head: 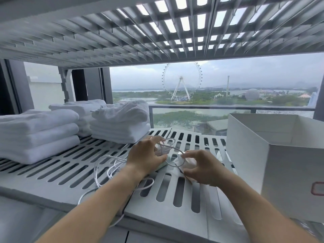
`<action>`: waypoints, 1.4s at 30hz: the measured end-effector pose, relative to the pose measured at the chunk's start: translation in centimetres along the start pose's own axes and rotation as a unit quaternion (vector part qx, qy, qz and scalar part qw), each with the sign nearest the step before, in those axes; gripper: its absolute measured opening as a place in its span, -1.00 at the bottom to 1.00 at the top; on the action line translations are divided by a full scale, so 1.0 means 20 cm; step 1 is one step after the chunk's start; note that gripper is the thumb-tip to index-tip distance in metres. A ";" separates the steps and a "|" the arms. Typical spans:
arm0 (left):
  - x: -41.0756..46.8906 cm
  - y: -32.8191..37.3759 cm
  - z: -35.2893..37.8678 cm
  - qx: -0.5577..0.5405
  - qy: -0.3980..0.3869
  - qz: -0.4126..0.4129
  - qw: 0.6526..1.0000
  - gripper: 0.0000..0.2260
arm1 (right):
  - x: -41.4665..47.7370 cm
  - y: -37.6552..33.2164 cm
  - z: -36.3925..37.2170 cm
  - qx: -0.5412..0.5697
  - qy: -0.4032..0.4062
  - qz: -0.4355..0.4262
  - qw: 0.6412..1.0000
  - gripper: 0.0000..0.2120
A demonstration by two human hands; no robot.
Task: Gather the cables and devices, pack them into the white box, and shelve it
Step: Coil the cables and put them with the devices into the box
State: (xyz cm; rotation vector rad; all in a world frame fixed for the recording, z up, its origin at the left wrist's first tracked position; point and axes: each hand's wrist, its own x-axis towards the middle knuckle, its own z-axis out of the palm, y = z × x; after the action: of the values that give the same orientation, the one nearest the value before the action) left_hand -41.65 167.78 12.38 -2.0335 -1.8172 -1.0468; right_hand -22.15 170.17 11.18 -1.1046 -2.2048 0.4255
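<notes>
The white box (259, 155) stands open on the slatted shelf (70, 172). Just left of the box, the left hand (145, 155) curls its fingers round a loop of the white cable (95, 172) and rests on a pale flat device (162, 166). The right hand (201, 170), nearer the box, pinches a small white plug (180, 156) between thumb and fingertips. The cable looks light, limp and springy, likely to uncoil or drop through the slots, so it is best coiled and held across the whole bundle. The plug seems hard and smooth; grip its sides. Folded towels (38, 134) lie far left of the box.
</notes>
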 end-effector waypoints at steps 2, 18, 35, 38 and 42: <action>0.02 0.00 -0.03 -0.004 0.025 0.022 0.999 -0.58 | 0.00 -0.01 0.00 0.029 0.024 0.022 0.999 -0.74; 0.04 0.03 -0.04 0.032 -0.129 -0.043 0.990 -0.59 | -0.03 -0.01 -0.02 -0.016 0.095 0.018 0.995 -0.73; 0.13 -0.06 0.05 0.055 -0.123 -0.070 0.988 -0.47 | -0.03 0.04 -0.01 -0.049 0.033 0.015 0.998 -0.56; 0.13 -0.05 0.05 0.084 -0.132 -0.085 0.984 -0.37 | -0.03 0.03 -0.01 -0.045 0.066 0.031 0.996 -0.61; 0.10 -0.01 0.06 0.137 -0.131 -0.112 0.975 -0.24 | -0.02 0.02 -0.03 -0.016 0.144 0.040 0.989 -0.73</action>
State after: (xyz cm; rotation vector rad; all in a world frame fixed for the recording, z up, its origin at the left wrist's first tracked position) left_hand -41.51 170.07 12.72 -1.9040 -2.2238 -0.5515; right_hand -21.28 170.15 11.26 -1.1951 -1.9247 0.2473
